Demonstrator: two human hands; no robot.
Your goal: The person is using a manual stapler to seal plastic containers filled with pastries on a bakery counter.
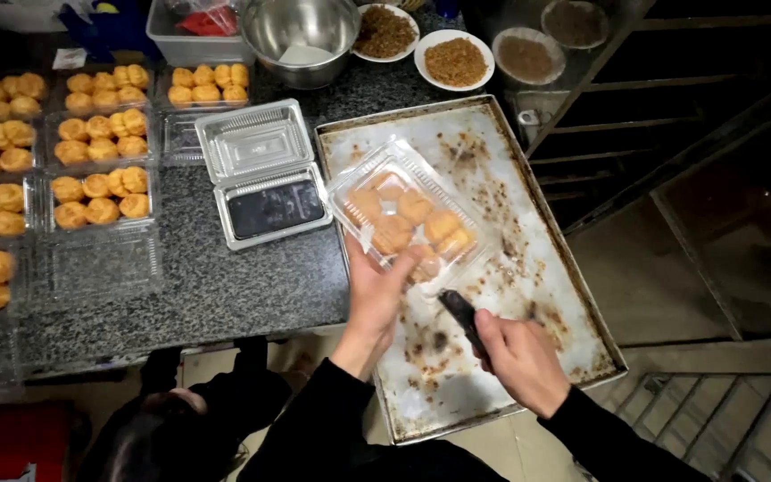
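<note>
Clamshell box: clear plastic clamshell box (406,217) full of golden pastries, lid looks down, held tilted over the baking tray (528,268). It's up in my left hand, not resting on anything as far as I can tell.

Right hand: my right hand (518,357) is fisted around a dark tool (461,314), tongs I think, tip aimed at the box's near edge. Too dark to say more.

Left hand: left hand (377,299) grips the box from below, fingers on its near corner. That's a one-corner hold, so I'd guess flimsy plastic could flex and dump the pastries onto the greasy tray.

Lid: can't tell if it's snapped. If not, the tilt could pop it open.

Tray edge: near end of the tray overhangs the counter (225,286); leaning on it might tip it, imo.

Empty box: open empty clamshell (265,174) sits just left of the tray, easy to knock with an elbow.

Filled boxes: rows of packed boxes (100,170) farther left, well apart.

Far end: metal bowl (305,36) and plates of brown crumbs (454,58) behind the tray, out of harm.
</note>
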